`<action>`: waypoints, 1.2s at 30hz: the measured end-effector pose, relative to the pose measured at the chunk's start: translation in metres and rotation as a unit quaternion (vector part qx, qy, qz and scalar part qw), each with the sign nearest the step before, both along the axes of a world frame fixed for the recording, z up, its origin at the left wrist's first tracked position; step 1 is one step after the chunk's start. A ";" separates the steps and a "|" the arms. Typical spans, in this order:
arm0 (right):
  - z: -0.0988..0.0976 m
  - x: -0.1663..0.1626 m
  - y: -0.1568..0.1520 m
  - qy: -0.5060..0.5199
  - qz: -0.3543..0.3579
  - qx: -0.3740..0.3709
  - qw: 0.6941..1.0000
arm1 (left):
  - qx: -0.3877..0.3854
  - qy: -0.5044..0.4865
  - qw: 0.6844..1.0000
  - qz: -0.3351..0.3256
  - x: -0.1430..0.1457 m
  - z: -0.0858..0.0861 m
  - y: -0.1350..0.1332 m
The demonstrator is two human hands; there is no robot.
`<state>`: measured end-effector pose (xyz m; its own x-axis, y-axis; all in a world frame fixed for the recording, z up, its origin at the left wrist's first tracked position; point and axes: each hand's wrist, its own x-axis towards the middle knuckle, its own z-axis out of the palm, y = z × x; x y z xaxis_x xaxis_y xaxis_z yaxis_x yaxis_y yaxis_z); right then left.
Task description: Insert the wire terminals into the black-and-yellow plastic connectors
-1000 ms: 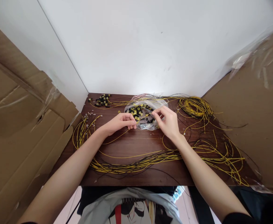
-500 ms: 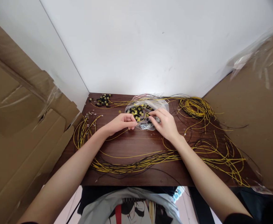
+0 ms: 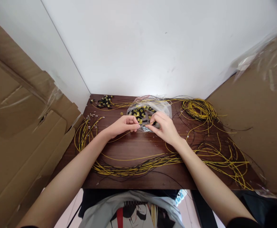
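My left hand [image 3: 123, 125] is closed, pinching the end of a thin yellow wire [image 3: 119, 136] that trails back under the wrist. My right hand [image 3: 164, 126] is closed too, its fingertips pinched on a small black and yellow connector [image 3: 150, 124] right in front of the left fingertips. Both hands meet at the near edge of a clear plastic bag [image 3: 162, 106] full of small black and yellow connectors [image 3: 140, 112]. They hover over a dark wooden table [image 3: 138, 144].
Long bundles of yellow and black wires [image 3: 140, 166] loop across the table's front. A coil of yellow wire [image 3: 199, 109] lies at the back right, a pile of connectors [image 3: 104, 101] at the back left. Cardboard sheets [image 3: 22, 126] flank both sides; a white wall stands behind.
My right hand has moved left and nearer, from the bag toward my left hand, until the fingertips almost touch. The left hand has stayed put.
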<state>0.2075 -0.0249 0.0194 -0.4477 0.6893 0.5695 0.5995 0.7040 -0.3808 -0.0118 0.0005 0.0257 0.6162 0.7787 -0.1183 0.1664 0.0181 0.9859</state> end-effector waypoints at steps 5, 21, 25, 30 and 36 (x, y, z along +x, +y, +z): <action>0.000 -0.002 -0.003 -0.043 0.022 -0.004 0.999 | -0.001 -0.001 1.000 0.003 0.001 0.001 -0.001; -0.002 0.000 0.000 0.034 -0.078 0.023 0.996 | -0.008 -0.007 1.000 0.002 0.002 0.002 -0.001; -0.002 0.003 0.003 0.044 -0.113 0.021 0.992 | -0.010 -0.005 1.000 0.007 0.003 0.003 -0.001; -0.004 0.004 0.004 0.018 -0.102 0.054 0.993 | -0.008 -0.005 1.000 0.008 0.002 0.001 -0.001; -0.002 -0.003 -0.001 -0.030 -0.040 0.066 0.997 | -0.002 -0.005 1.000 0.003 0.001 -0.002 0.001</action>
<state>0.2044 -0.0256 0.0174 -0.4298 0.6451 0.6318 0.6745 0.6945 -0.2504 -0.0106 0.0013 0.0236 0.6123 0.7821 -0.1155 0.1570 0.0229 0.9873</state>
